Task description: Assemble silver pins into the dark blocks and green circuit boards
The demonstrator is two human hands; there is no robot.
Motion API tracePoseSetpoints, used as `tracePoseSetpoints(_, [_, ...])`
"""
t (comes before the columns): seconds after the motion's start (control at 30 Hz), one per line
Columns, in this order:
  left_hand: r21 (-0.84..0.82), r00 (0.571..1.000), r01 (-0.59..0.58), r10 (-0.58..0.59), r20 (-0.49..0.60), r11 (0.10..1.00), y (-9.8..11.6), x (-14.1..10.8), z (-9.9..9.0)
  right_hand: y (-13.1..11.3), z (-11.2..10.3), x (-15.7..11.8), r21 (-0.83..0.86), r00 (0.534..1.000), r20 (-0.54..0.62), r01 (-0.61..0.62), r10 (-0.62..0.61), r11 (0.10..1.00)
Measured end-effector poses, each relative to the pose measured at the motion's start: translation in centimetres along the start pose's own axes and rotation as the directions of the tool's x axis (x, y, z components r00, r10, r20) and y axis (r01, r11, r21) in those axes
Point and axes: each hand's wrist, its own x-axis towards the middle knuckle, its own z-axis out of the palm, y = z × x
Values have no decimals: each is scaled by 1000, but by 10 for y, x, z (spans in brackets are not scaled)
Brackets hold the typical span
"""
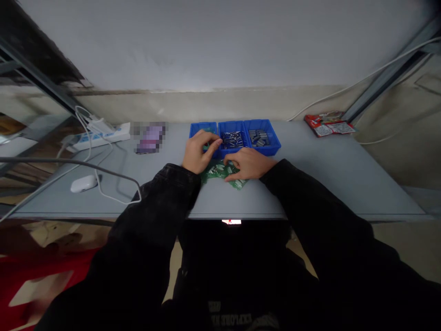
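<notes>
Three blue bins stand side by side on the grey table. The left bin [203, 125] has green items in it, partly hidden by my left hand [200, 150]. Metal screws [233, 139] lie in the middle bin, and short grey cylinders [259, 138] fill the right one. Small green plastic bags [216, 170] with pale pieces lie in front of the bins. My left hand is curled at the left bin's front edge, thumb and forefinger close together; what they hold is too small to name. Over the bags, my right hand [248, 164] has its thumb and forefinger apart.
A blurred phone [150, 139], a white power strip [99, 138] and a white earphone case [83, 183] with loose cables are on the left. A red packet [329, 124] lies at the back right, near a metal post.
</notes>
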Motion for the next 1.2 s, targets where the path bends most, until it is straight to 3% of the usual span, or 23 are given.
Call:
tracePoseSetpoints(0.57, [-9, 1000, -4, 4, 14, 1000, 1, 0, 0, -3, 1, 1, 48, 1000, -6, -22, 22, 999])
tracePoseSetpoints(1.2, [-29, 1000, 12, -12, 9, 1000, -3, -2, 1, -5, 11, 1, 45, 987, -107, 124, -119, 991])
